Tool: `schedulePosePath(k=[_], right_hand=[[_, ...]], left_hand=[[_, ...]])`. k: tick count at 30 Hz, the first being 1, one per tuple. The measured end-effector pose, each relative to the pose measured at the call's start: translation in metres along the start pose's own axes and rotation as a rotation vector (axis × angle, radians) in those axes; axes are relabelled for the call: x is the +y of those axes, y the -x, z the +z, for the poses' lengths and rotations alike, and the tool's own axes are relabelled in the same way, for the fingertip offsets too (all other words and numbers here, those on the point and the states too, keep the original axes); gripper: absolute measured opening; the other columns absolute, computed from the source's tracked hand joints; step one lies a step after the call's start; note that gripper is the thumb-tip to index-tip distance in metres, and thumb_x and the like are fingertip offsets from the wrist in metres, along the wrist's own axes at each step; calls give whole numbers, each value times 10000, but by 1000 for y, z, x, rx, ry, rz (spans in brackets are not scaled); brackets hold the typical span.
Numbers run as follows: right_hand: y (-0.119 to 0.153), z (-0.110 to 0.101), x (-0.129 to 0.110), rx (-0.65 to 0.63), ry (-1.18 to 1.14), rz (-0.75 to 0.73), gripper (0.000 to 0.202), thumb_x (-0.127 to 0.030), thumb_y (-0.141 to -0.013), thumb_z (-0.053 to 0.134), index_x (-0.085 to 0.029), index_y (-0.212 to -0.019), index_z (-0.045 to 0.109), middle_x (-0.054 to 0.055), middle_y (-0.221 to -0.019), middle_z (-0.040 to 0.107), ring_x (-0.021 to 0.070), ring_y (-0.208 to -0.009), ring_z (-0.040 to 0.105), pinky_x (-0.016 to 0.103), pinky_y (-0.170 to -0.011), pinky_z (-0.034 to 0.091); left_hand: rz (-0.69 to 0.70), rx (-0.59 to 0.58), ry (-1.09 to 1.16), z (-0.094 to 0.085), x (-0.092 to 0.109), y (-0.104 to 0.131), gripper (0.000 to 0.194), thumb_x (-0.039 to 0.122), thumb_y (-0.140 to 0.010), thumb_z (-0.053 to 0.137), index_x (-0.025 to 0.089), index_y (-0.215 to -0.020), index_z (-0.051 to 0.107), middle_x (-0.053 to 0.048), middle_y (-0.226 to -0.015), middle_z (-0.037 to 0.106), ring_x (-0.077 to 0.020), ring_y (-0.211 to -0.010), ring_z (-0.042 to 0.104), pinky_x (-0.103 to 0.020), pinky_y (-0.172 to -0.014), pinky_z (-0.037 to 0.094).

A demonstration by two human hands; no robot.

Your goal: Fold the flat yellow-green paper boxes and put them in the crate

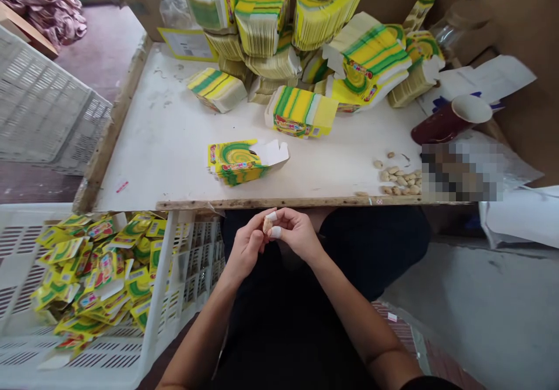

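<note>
Just below the table's front edge, my left hand (250,243) and my right hand (297,234) meet over my lap. Between their fingertips is a peanut (267,225), pinched from both sides. White tape wraps two fingertips of my right hand. Several unshelled peanuts (404,181) lie at the table's front right. On the white table (174,145), a small stack of flat yellow-green cartons (238,160) rests in front of my hands, its top one with white flaps showing.
Stacks of flattened cartons (262,23) line the table's back. A maroon cup (441,122) lies tilted at the right, near plastic wrapping (517,160). A white crate (163,273) with many small cartons (105,268) stands lower left. A wooden strip (271,202) edges the table.
</note>
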State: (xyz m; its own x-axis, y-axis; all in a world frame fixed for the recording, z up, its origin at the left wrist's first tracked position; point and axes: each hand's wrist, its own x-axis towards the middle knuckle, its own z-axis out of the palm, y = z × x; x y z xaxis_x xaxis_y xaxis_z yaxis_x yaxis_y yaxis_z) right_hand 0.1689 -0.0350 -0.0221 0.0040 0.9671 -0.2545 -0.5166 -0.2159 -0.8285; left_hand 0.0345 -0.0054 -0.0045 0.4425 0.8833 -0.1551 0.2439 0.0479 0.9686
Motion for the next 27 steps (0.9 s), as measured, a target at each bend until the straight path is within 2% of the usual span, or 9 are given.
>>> schedulePosePath(k=[2,5,9,13,22,27], right_hand=[[0,0,1,16,-7,24,298,-349,-586,867,-201,-723,648,-36,-628,655,138,-574,626,275,-590,557],[1,3,5,96,-20,28,313,-327,-553,887,-197,-683,633,-47,-596,644,123,-543,609,253,-571,550],[4,9,11,193,-57,14,323,-328,-543,893,-198,-659,621,-57,-576,633,108,-507,578,242,-551,543],[6,14,15,257,-102,1,299,-309,-541,892,-200,-649,635,-54,-582,645,108,-510,575,229,-527,532],[6,21,19,318,-226,-14,290,-321,-530,898,-206,-672,673,-47,-609,671,119,-557,613,221,-536,540],[2,17,24,268,-317,45,352,-403,-529,904,-205,-719,683,-37,-638,683,126,-539,632,248,-546,574]], left_hand=[[2,23,-30,0,1,0,519,567,-892,446,150,-1094,678,-5,-632,611,-112,-467,476,-227,-460,413],[74,66,-212,3,1,0,383,436,-942,420,162,-1020,676,-11,-690,657,-106,-508,538,-213,-517,449],[204,138,-401,9,-1,0,348,340,-977,348,165,-982,649,-25,-741,696,-109,-549,598,-203,-537,470],[274,201,-496,14,-6,0,350,298,-987,319,159,-944,637,-44,-760,714,-119,-593,643,-199,-552,481],[239,267,-475,17,-12,-5,342,309,-980,325,176,-866,618,-40,-724,702,-126,-599,648,-204,-563,479],[189,358,-326,18,-11,-7,311,335,-963,369,179,-836,606,-31,-700,677,-123,-588,630,-204,-569,487]])
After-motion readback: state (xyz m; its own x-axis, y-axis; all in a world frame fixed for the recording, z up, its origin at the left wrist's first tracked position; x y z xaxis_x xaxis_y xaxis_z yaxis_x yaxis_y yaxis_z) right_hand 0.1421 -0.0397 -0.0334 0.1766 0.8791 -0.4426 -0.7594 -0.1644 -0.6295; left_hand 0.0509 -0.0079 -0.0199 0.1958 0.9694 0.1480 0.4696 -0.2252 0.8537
